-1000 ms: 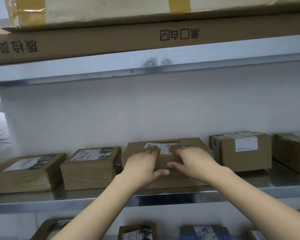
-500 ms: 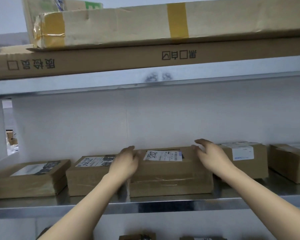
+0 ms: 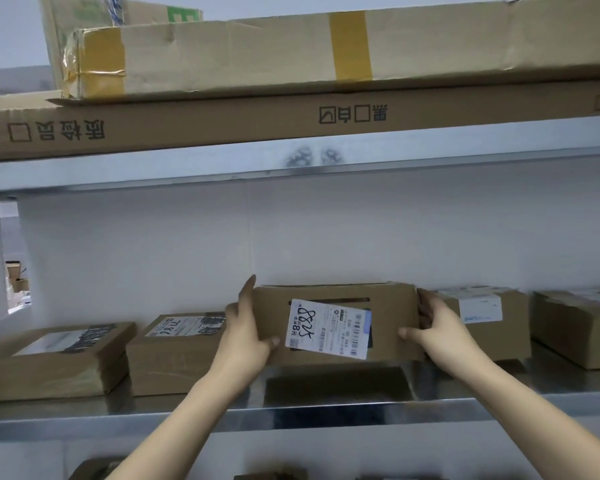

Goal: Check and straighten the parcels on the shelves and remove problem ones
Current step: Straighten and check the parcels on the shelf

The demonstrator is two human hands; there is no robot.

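**You hold a labelled parcel [image 3: 392, 317] in both hands above the middle shelf [image 3: 326, 412].**

Your left hand [image 3: 246, 336] grips the parcel's left end, thumb pressed on the front face and fingers reaching behind. Your right hand [image 3: 433, 332] grips the right end, fingers curled round the edge and thumb on the front. The parcel sits clear of the metal shelf, its top face turned toward you. Its white shipping label [image 3: 328, 329] is slightly crooked and carries handwritten digits. It hangs between a flat parcel [image 3: 177, 355] on the left and a boxier parcel [image 3: 482, 317] on the right, both resting on the shelf. Further parcels lie at the far left [image 3: 49, 362] and far right [image 3: 575, 329]. On the shelf above, long printed cartons [image 3: 222, 126] lie stacked.
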